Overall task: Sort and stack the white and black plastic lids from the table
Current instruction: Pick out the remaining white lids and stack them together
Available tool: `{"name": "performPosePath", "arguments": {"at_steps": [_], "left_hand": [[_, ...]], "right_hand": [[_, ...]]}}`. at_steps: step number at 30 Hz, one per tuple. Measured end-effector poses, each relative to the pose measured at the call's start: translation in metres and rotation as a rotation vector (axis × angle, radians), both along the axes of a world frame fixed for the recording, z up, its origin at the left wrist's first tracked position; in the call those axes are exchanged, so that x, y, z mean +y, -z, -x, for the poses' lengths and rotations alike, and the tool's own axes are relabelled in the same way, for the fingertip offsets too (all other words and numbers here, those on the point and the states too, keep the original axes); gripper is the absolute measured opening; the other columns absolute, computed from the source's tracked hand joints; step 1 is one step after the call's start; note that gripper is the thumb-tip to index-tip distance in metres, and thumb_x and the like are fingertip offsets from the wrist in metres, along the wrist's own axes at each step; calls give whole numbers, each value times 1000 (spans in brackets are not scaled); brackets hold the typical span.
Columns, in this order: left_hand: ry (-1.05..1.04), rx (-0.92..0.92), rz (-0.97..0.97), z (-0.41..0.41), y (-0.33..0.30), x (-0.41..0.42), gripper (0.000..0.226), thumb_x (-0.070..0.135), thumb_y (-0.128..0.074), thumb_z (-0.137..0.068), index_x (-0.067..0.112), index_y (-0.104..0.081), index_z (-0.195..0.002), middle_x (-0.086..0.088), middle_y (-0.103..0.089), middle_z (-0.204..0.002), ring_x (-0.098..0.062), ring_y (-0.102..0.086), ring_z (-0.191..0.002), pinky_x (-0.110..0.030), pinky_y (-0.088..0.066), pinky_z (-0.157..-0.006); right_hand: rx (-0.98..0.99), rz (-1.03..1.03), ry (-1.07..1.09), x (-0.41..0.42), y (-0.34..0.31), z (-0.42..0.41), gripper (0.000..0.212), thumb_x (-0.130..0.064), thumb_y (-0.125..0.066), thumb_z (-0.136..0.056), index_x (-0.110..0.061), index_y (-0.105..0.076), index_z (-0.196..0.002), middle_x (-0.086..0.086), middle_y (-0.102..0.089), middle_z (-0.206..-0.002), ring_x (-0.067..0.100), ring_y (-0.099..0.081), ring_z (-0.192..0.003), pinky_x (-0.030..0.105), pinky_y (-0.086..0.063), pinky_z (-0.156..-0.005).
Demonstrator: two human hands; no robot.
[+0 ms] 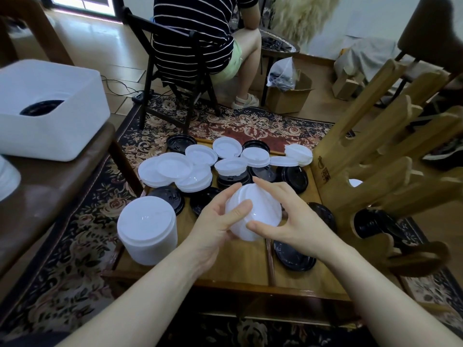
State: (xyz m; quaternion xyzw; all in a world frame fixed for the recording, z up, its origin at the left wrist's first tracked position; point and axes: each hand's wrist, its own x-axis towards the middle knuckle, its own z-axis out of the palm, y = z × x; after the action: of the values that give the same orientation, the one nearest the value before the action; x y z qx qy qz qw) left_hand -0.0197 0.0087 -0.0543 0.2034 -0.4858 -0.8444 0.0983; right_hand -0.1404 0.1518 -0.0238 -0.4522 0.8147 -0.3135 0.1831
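At frame centre, the left hand [215, 221] and right hand [283, 219] both curl their fingers around a small stack of white lids [253, 211] held above the table [233, 261]. Misaligned rims could stop them nesting, and squeezing harder may pop the stack apart onto the loose black lids [294, 254] below.

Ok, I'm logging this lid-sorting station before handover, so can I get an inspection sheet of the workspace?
Surface: low wooden table, partly covered.
Job's things: tall stack of white plastic lids at near left; loose white lids and black plastic lids scattered.
Clutter: white plastic bin on brown seat; wooden rack at right.
Grippers: left hand and right hand both hold a small white lid bundle.
Cables: black cable on floor.
Surroundings: patterned rug; seated person.
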Motion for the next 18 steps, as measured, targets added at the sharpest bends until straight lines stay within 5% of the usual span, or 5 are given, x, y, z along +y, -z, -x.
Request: {"name": "performPosePath", "arguments": {"at_steps": [9, 14, 18], "left_hand": [[-97, -8, 39, 1, 2, 0, 53, 34, -76, -69, 32, -68, -122, 3, -72, -121, -19, -69, -110, -32, -60, -75], [-88, 24, 21, -1, -2, 1, 56, 32, -78, -70, 29, -67, -125, -3, -73, -119, -24, -71, -107, -39, -61, -78], [-16, 40, 54, -1, -5, 2, 63, 43, -80, -62, 38, -67, -123, -2, -73, -116, -23, -71, -106, -35, -59, -75]], "right_hand": [[132, 9, 87, -7, 4, -12, 79, -69, -64, -73, -48, -32, -142, -22, -40, -119, 4, -50, -110, 39, -50, -91], [-47, 66, -10, -3, 1, -5, 85, -55, -75, -74, -55, -24, -142, -25, -32, -138, -14, -33, -126, 16, -37, -100], [-132, 92, -64, 1, 0, 2, 93, -36, -84, -76, -51, -23, -145, -21, -30, -146, -10, -27, -136, 7, -29, -102]]}}
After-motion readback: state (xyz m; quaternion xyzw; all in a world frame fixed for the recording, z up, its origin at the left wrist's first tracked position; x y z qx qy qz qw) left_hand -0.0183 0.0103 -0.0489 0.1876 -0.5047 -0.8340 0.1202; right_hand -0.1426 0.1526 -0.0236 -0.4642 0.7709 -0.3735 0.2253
